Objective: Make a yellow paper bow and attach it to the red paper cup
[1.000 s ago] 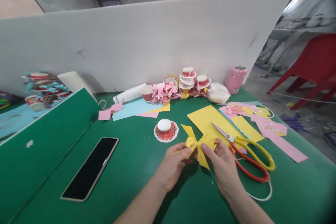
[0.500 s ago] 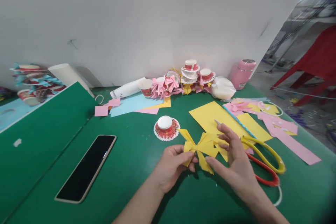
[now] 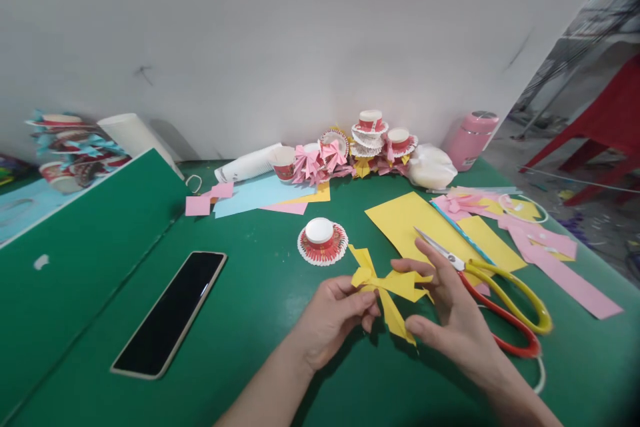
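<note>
A yellow paper bow with several folded tails is pinched between the thumb and fingers of my left hand. My right hand is at the bow's right side, thumb and fingers spread apart around its tails; its fingertips are very close to or touching the paper. Just beyond the bow lies a red-and-white fringed paper-cup hat, its white top facing up. Scissors with one yellow and one red handle lie right of my right hand, partly behind it.
Yellow paper sheets, a blue pencil-like stick and pink paper strips lie to the right. A phone rests at left. Along the white wall stand decorated cups, a white bag and a pink flask.
The bow has turned in my left hand, and its knot now faces more upward. My right hand has shifted slightly right and lower. The whole view has moved a little.
</note>
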A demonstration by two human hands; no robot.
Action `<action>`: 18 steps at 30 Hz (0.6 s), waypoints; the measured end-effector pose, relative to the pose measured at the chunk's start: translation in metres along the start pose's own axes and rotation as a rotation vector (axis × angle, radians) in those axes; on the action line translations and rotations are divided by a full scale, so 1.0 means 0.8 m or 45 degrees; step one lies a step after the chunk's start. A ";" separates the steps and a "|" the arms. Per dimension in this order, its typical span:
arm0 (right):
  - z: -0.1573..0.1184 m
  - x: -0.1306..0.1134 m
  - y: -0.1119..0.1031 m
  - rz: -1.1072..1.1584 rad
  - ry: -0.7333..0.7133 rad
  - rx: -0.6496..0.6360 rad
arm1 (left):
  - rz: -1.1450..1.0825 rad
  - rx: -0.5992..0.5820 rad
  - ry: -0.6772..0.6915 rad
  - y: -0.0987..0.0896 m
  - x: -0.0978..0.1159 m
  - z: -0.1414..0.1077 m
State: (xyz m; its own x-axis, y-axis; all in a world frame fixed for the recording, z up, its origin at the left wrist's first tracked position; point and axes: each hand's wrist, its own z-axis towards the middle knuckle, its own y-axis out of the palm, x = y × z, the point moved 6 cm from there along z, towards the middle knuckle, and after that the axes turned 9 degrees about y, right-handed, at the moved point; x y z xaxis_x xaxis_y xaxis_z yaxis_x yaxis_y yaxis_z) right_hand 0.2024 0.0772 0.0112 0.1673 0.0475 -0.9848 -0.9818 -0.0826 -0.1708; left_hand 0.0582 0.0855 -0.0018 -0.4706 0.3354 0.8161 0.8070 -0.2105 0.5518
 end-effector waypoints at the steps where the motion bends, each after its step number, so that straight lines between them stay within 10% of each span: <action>1: 0.000 0.002 0.002 0.052 0.026 -0.013 | 0.011 0.029 0.039 -0.001 0.002 0.000; 18: -0.002 0.019 0.033 0.702 0.362 0.090 | 0.362 0.133 0.305 -0.001 0.012 -0.004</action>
State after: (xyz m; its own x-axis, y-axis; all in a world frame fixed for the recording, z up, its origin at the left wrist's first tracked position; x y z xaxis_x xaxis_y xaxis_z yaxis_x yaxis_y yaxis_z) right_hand 0.1793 0.0745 -0.0081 -0.3578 -0.2508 -0.8995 -0.9326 0.0470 0.3579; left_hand 0.0515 0.0865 0.0062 -0.2827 0.0507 0.9579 0.9434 -0.1658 0.2872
